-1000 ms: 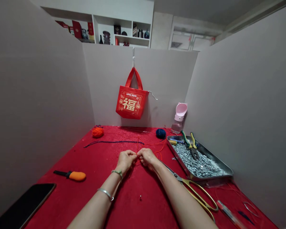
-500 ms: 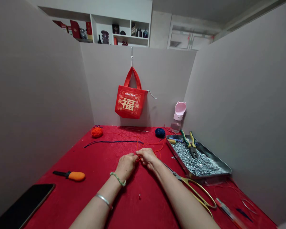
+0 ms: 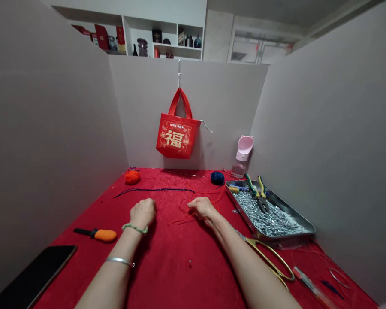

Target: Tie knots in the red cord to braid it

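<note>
My right hand (image 3: 203,209) rests on the red cloth (image 3: 167,266) at the middle, its fingers pinched on a thin red cord (image 3: 189,193) that runs back toward the far wall. My left hand (image 3: 143,212) lies further left on the cloth as a loose fist, apart from the cord; I cannot see anything in it. A dark blue cord (image 3: 151,190) lies stretched out beyond both hands. An orange ball of cord (image 3: 132,176) and a dark blue ball (image 3: 217,177) sit near the back.
A metal tray (image 3: 304,224) of screws with pliers (image 3: 256,192) stands at the right. Gold-handled scissors (image 3: 270,257) lie by my right forearm. An orange-handled tool (image 3: 98,234) and a dark phone (image 3: 32,279) lie at the left. A red bag (image 3: 177,136) hangs on the back wall; grey partitions enclose the table.
My left hand has let go of the red cord and moved left, away from my right hand. The right hand stays put, still pinching the cord.
</note>
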`<action>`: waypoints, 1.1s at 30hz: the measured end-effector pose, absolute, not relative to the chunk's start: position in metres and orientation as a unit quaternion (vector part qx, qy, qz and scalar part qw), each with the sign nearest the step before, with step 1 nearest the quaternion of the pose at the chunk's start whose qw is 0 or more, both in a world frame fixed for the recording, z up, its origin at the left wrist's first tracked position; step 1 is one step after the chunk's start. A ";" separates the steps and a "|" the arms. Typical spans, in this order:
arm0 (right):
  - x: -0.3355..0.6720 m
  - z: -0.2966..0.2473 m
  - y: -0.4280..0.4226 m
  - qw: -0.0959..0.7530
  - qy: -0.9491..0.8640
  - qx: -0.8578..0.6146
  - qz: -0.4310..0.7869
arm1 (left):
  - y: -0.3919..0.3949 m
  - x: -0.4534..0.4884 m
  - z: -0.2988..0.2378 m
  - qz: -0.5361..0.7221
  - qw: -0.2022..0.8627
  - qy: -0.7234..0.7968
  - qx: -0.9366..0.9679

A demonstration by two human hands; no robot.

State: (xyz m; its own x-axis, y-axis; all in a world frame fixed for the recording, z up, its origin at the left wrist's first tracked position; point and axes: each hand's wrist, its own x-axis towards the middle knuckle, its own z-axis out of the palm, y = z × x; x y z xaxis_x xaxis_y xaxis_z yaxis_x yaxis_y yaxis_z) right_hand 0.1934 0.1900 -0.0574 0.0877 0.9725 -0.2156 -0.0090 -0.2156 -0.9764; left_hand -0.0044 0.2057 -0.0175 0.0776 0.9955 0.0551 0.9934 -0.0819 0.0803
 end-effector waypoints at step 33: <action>0.201 -0.054 0.189 0.421 -0.475 -0.535 0.557 | 0.221 0.070 -0.044 0.228 0.523 0.510 0.644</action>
